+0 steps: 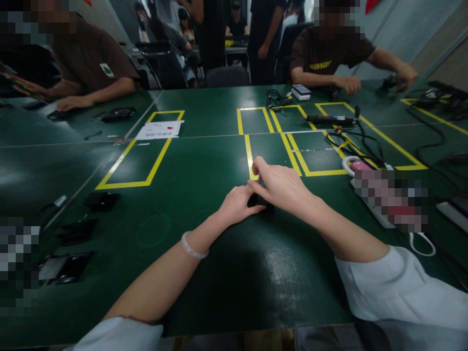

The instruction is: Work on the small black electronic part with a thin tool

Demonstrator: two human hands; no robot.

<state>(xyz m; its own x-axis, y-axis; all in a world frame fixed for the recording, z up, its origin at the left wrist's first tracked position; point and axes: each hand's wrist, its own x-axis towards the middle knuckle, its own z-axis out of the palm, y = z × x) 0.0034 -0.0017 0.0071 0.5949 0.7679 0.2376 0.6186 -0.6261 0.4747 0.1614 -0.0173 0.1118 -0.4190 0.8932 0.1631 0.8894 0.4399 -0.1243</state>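
The left hand [237, 204] grips a small dark object [261, 200], mostly hidden by fingers, at the counter [219, 282]; whether the right hand [283, 186], curled over its top, grips it too, I cannot tell.

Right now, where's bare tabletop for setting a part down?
Green tabletop between the paper sheet and the middle yellow tape looks bare; so does the near patch between the forearms. Crowded: right side, with pen-shaped tool, pink item and cables; left edge, with a black item. Left hand and right hand block the centre around a small dark object.
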